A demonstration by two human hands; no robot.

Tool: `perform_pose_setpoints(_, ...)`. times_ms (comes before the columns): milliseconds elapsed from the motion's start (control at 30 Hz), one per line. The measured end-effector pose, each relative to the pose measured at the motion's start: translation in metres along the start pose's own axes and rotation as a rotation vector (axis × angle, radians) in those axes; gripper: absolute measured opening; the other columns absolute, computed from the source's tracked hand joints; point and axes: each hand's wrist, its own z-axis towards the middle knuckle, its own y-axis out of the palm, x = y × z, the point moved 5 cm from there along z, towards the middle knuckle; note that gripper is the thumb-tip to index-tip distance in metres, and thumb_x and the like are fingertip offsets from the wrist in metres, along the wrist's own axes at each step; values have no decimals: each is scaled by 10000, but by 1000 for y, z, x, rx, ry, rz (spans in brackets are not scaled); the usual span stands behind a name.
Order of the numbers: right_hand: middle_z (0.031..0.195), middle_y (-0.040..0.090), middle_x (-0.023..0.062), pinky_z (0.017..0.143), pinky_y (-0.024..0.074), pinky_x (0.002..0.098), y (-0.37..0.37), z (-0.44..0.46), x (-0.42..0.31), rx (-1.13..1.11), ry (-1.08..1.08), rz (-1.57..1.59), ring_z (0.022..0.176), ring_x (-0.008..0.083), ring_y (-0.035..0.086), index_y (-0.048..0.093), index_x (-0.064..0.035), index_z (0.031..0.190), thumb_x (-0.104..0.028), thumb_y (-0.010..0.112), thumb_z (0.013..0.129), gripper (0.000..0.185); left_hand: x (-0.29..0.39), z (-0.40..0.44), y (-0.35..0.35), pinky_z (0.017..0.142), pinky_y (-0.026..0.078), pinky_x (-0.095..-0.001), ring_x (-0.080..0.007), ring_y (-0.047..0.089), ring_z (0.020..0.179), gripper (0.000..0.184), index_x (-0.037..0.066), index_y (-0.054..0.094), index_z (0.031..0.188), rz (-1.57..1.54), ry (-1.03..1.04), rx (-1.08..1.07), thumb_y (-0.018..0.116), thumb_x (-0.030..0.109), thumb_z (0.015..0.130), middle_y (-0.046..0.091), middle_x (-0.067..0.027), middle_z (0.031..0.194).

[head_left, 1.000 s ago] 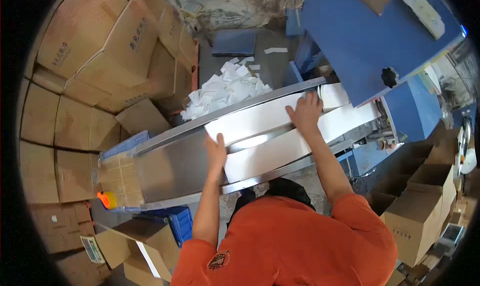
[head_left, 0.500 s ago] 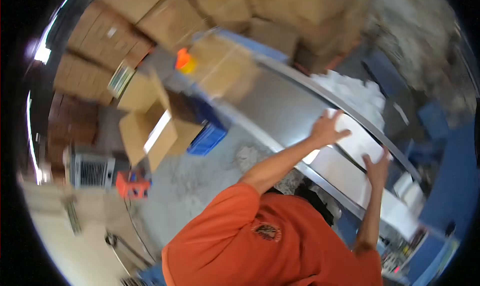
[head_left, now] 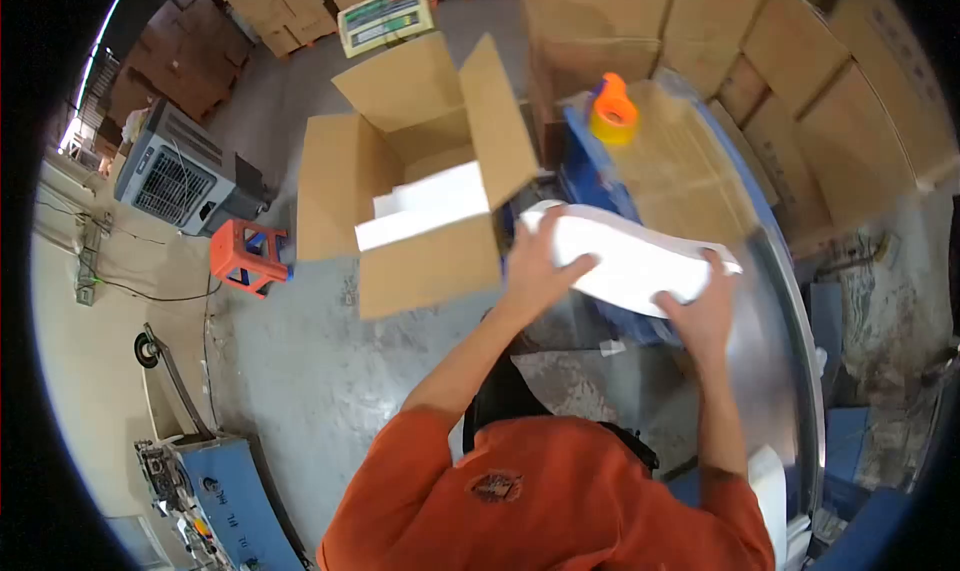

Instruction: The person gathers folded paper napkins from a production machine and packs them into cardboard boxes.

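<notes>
Grips the white stack (head_left: 630,266) between left hand (head_left: 535,263) and right hand (head_left: 706,311), right of centre, lifted off the metal chute (head_left: 765,356), near the open carton (head_left: 430,273).

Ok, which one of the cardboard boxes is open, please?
The box nearest the left hand: its flaps are spread and white pieces show inside. The stacked boxes look closed.

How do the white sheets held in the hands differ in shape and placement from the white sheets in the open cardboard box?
The held sheets bow in a curve, while the boxed sheets show straight edges.
The held sheets are up between the left hand and right hand; the boxed sheets sit within the open cardboard box, untouched by either hand.
Both are white.
</notes>
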Motion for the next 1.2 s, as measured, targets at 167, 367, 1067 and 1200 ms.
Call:
perform_pose_setpoints(167,1208,412,285,834,492,456,183,95,-202,-357,-195,78,1040,457,537,376,-169,1338,-504,799,603,912,-194,43,-152,916,416,-530,-457,513,1065,817,66,384,1345,111,-173,204,747,448,722,475,-284,1177)
perform_pose_setpoints(367,1170,479,328,870,469,488,376,169,-299,-683,-367,-44,1026,470,553,346,-169,1395,-678,637,688,919,-363,84,-203,848,468,-512,-474,525,1071,750,42,339,1373,208,-776,-218,498,573,868,462,-345,1185)
perform_pose_setpoints(1067,1295,469,226,861,482,490,464,117,-225,-484,-538,-266,1157,332,511,617,5,1105,-202,567,789,381,-439,49,-156,1047,298,-510,-395,391,1241,478,-21,451,1262,544,-384,-569,450,344,952,441,-223,1328)
perform_pose_setpoints(1200,1193,506,103,887,432,389,336,111,-225,-230,-605,-183,1078,258,511,546,-121,1188,-326,618,774,468,-347,82,-143,979,347,-523,-386,440,1169,432,11,456,1295,750,-304,-512,496,251,938,491,-229,1265)
